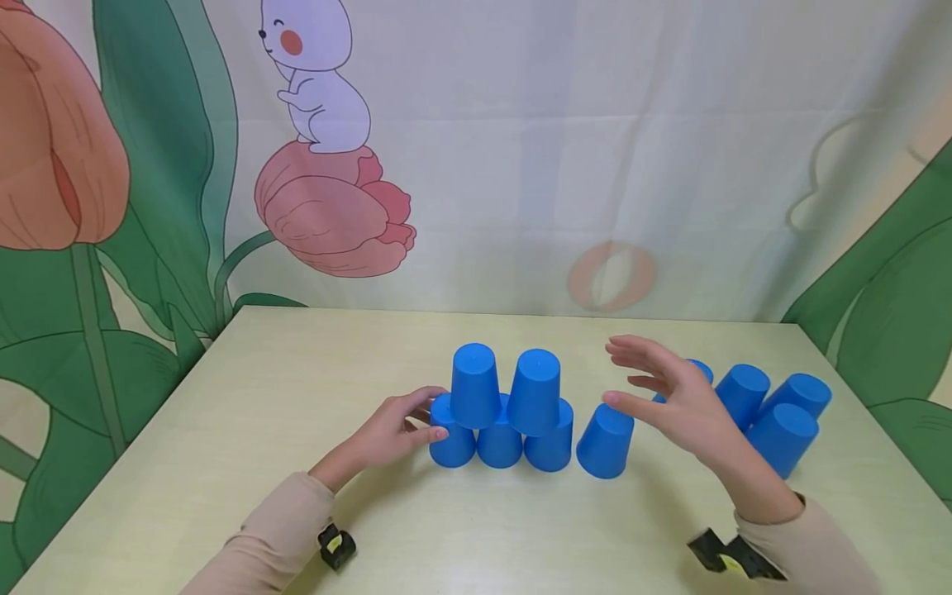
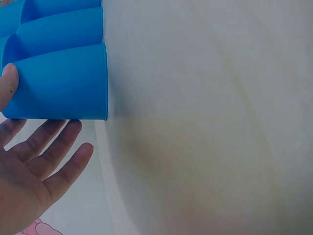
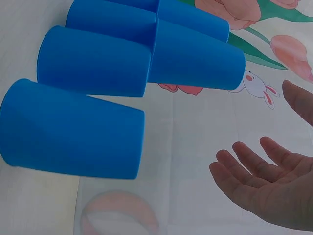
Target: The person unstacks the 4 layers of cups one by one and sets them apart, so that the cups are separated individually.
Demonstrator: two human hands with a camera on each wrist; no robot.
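Note:
Blue upside-down cups stand in a two-level stack at the middle of the table. Three form the bottom row, with a left upper cup (image 1: 474,387) and a right upper cup (image 1: 534,392) bridging them. My left hand (image 1: 390,430) holds the leftmost bottom cup (image 2: 61,85), its thumb at the front side and fingers around the outer side. Just right of the row, a single cup (image 1: 606,442) stands slightly apart. Over and behind that cup, my right hand (image 1: 673,397) hovers with fingers spread and nothing in its grasp; the right wrist view shows its palm (image 3: 279,191) away from the cups.
Several more upside-down blue cups (image 1: 784,434) stand grouped at the right, partly hidden by my right forearm. A printed curtain (image 1: 506,182) hangs behind the pale table (image 1: 223,446).

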